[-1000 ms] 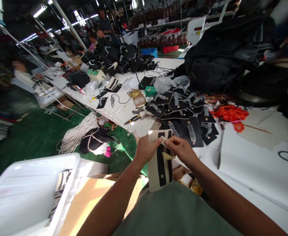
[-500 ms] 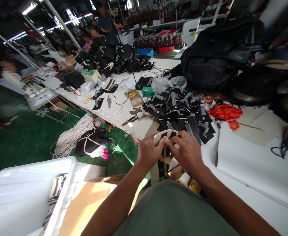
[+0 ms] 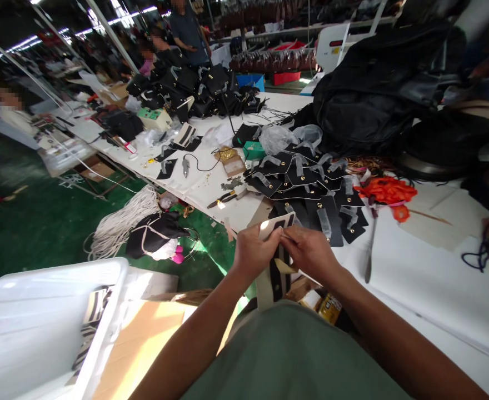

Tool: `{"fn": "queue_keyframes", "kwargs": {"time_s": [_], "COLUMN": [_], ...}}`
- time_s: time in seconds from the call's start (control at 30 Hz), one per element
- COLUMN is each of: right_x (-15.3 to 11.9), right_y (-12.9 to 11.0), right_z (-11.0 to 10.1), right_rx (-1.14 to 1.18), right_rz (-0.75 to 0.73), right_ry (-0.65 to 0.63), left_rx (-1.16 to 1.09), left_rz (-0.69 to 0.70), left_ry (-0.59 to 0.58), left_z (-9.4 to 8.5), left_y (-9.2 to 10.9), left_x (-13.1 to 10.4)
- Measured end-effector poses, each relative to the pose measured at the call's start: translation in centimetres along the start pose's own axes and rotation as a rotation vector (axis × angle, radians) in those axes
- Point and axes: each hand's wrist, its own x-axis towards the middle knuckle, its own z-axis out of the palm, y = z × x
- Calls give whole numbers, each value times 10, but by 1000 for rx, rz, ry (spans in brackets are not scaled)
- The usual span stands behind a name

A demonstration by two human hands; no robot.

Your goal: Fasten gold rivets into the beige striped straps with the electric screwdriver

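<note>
Between my hands is a black-and-cream striped fabric piece [image 3: 266, 289], its lower part hanging down against my green clothing. My left hand [image 3: 253, 250] is closed on its left upper side, thumb on top. My right hand [image 3: 309, 247] pinches the piece at its right side, fingertips meeting the left thumb. A small tan flap [image 3: 284, 266] sticks out below the fingers. What the right fingertips hold exactly is hidden. Just beyond my hands lies a pile of black flaps [image 3: 300, 178] with gold studs and clear plastic strips.
Pliers [image 3: 222, 199], a box of gold fittings [image 3: 231, 161] and orange material [image 3: 388, 190] lie on the white table [image 3: 415, 261]. A large black bag [image 3: 378, 105] stands at right. A white bin [image 3: 40, 311] holds striped pieces at lower left. People work in the background.
The top of the striped piece has gone from a curled loop to a flatter, upright edge. My right fingers have closed in tighter beside the left thumb. The view has shifted slightly.
</note>
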Motion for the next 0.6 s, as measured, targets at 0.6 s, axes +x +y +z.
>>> {"fn": "queue_keyframes", "kwargs": {"time_s": [0.6], "right_x": [-32], "right_y": [25], "right_z": [13], "right_rx": [683], "right_rz": [600], "right_ry": [131], "left_rx": [-593], "left_rz": [-455], "left_ry": [-39], "left_z": [11], "left_y": [-31], "left_x": [-22]}}
